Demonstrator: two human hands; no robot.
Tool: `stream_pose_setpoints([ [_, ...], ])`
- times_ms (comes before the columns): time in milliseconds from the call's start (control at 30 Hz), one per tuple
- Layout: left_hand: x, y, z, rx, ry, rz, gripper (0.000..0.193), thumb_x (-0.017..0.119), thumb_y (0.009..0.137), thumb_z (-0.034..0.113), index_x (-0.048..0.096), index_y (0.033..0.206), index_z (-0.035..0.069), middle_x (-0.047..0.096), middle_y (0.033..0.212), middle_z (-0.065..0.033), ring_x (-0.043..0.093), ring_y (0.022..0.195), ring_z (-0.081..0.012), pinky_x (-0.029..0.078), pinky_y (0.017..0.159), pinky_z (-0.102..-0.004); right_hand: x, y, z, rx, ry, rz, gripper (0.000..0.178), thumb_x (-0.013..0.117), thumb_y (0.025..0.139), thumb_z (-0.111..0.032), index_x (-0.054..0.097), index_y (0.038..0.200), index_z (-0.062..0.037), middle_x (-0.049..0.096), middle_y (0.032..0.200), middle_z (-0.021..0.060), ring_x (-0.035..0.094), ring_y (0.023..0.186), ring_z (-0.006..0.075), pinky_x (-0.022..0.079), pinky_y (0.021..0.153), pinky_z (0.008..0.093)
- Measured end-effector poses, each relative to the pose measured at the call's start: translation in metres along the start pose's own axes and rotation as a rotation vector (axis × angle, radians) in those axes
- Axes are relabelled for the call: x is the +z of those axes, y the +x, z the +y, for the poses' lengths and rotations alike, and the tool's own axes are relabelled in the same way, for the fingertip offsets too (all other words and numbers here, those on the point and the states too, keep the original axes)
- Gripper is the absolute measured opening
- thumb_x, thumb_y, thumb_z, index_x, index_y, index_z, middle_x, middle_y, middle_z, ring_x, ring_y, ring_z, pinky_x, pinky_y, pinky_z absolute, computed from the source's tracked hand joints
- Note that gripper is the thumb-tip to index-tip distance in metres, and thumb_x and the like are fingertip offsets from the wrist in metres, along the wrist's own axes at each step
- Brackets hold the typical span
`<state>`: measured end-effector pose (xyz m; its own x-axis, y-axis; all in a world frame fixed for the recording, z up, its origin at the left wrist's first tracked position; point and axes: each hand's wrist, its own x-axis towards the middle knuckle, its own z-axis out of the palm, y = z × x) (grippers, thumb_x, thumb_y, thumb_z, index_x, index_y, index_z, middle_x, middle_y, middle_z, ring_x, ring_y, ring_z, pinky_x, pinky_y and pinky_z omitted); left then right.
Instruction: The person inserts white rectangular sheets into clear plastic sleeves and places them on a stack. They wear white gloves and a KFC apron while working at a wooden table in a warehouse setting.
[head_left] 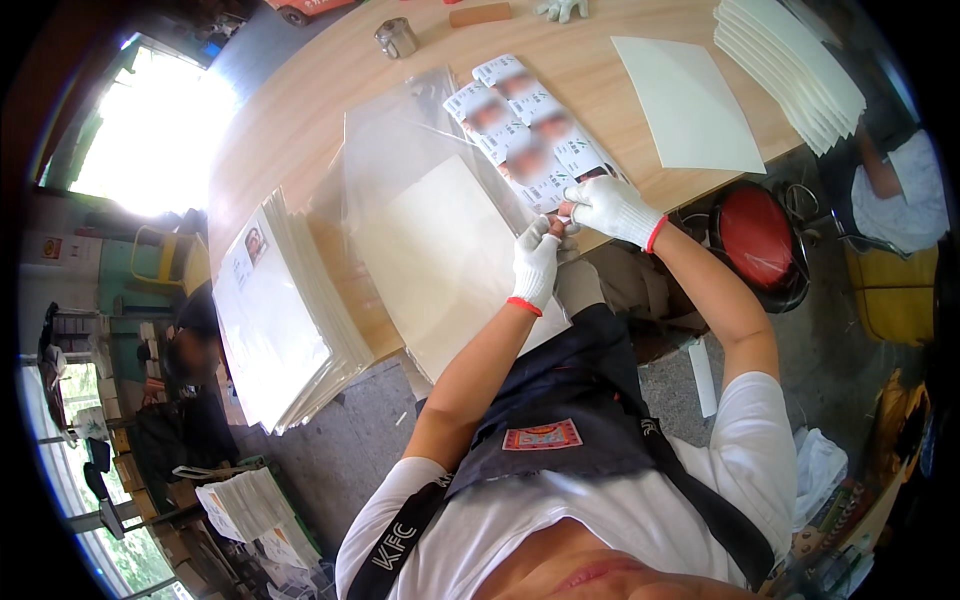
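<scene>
My left hand [537,262] and my right hand [608,210] wear white knit gloves with red cuffs, and bare fingertips show. They meet at the table's near edge, fingers pinched together over a small piece too hidden to make out. Just beyond them lie overlapping strips of white printed labels [537,106] with portrait pictures; my right hand covers their near end. A cream board [437,250] lies left of my hands, partly over clear plastic sleeves [385,150], its near corner sticking out past the table edge.
A thick stack of sleeved boards [275,330] stands at the left edge. One cream sheet [690,105] and a fanned pile of sheets [790,70] lie right. Farther off are a metal mug [397,38], a brown block [480,14] and a glove [562,9]. A red stool [757,240] stands beside the table.
</scene>
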<state>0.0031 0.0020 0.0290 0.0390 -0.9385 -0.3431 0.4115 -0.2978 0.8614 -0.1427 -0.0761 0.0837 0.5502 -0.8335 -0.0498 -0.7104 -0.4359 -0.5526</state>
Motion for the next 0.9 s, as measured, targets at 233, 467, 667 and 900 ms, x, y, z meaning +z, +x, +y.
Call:
stream_pose_setpoints([
  [233,0.002,-0.002,0.004,-0.033,-0.017,0.011,0.018,0.056,0.092,0.019,0.06,0.096,0.002,0.065,0.082,-0.0051,0.059,0.063,-0.0116,0.053,0.062,-0.0267,0.0,-0.006,0.002,-0.053,0.076,0.053,0.027,0.059,0.083,-0.03,0.065,0.08,-0.0042,0.062,0.074,0.0172,0.06,0.069,0.0308,0.045,0.063,0.0392],
  [467,0.003,-0.001,0.002,-0.008,0.085,0.022,0.019,0.057,0.091,0.02,0.06,0.095,0.001,0.064,0.079,-0.005,0.058,0.061,-0.0117,0.053,0.062,-0.0269,0.002,-0.011,0.004,-0.089,0.114,0.053,0.024,0.058,0.083,-0.026,0.062,0.08,-0.0026,0.061,0.07,0.0159,0.059,0.064,0.0265,0.045,0.061,0.038],
  [667,-0.001,-0.003,-0.001,-0.049,-0.009,-0.001,0.021,0.061,0.089,0.022,0.06,0.095,0.001,0.062,0.079,-0.0066,0.059,0.064,-0.0136,0.053,0.062,-0.0277,-0.012,0.019,0.045,0.212,0.783,-0.117,0.014,0.051,0.086,-0.013,0.057,0.088,-0.0015,0.058,0.068,0.0044,0.057,0.053,0.012,0.048,0.046,0.0269],
  [900,-0.02,0.009,-0.033,-0.095,-0.165,-0.023,0.021,0.061,0.089,0.023,0.059,0.096,0.003,0.06,0.079,-0.0062,0.059,0.066,-0.0145,0.052,0.062,-0.0289,-0.106,0.102,0.094,0.28,0.189,0.031,0.019,0.05,0.085,-0.019,0.058,0.089,-0.0023,0.063,0.08,0.0103,0.062,0.064,0.0179,0.051,0.053,0.0342],
])
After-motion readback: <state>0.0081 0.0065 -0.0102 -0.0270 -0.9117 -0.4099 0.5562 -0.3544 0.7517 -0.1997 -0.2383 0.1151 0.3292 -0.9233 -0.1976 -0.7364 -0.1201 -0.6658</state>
